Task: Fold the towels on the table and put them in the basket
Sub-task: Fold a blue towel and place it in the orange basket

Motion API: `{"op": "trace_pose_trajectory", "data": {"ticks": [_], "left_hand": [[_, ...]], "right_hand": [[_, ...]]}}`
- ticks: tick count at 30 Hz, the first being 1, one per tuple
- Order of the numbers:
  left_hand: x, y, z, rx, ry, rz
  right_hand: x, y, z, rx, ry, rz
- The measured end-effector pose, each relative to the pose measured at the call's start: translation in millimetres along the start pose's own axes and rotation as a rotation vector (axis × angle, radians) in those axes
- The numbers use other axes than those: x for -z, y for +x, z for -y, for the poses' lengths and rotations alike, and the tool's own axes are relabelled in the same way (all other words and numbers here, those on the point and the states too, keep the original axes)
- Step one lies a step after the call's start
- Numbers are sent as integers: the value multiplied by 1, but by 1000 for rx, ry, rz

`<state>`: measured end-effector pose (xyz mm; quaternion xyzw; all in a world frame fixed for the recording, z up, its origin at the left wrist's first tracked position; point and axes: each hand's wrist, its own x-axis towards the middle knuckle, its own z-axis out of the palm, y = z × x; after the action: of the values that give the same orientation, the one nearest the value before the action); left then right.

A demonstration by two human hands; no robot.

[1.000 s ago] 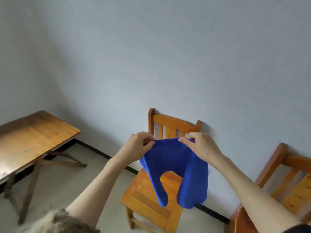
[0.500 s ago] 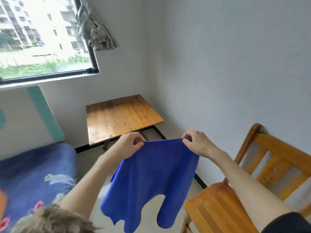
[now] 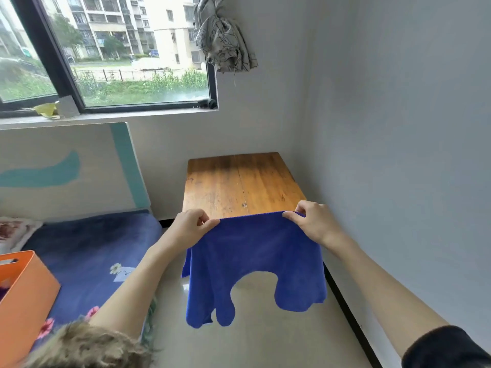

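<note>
Table: wooden table (image 3: 239,181) sits dead ahead against the far wall under the window, its top showing bare wood, its near edge hidden right behind the cloth.
Bed: blue floral bedspread (image 3: 87,251) runs along the left side, well apart from the table's left edge.
Basket: orange basket (image 3: 29,293) stands on the bed at far left, nearer the left arm than the right; something purple shows just inside, too little to name.
Towel: blue towel (image 3: 252,261) hangs in the air in front of the table, not on it, top edge stretched level from side to side, lower corners dangling loose and uneven above the floor.
Long axis: the taut top hem runs left-right, parallel to the table's near edge, so I'd judge it is squared up for laying flat.
Left hand: left hand (image 3: 190,225) pinches the towel's upper left corner, thumb over curled fingers.
Right hand: right hand (image 3: 313,221) pinches the upper right corner the same way, knuckles up.
Key relation: table lies straight forward of both hands, about equally near each; the likely call is a forward carry and drop onto the wood, with the basket off to the left for later.
</note>
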<state>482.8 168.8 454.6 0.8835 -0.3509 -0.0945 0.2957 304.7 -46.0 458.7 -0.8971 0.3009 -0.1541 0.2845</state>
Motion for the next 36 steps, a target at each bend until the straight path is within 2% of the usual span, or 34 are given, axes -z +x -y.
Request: {"op": "trace_pose_trajectory", "data": {"ticks": [6,10,16,25,30,36], "left_hand": [[-10,72,28,19,-45,83],[-17,132,48,1,-32,172],[-29,229,93,76,-35,127],[-47,365,128,185,-6,139],[-67,453,143,152,68,216],[-102,558,161,228,78,196]], "right_hand": [[-21,83,-27,31,-79,101],[-40,149,-40,-5,-86,45],[-72,243,-48,-124,-144,-90],[-102,372,-81,-148,-245,43],[-126,462,-113,-162,-263,102],[-160,576,-149,-169,-268,149]]}}
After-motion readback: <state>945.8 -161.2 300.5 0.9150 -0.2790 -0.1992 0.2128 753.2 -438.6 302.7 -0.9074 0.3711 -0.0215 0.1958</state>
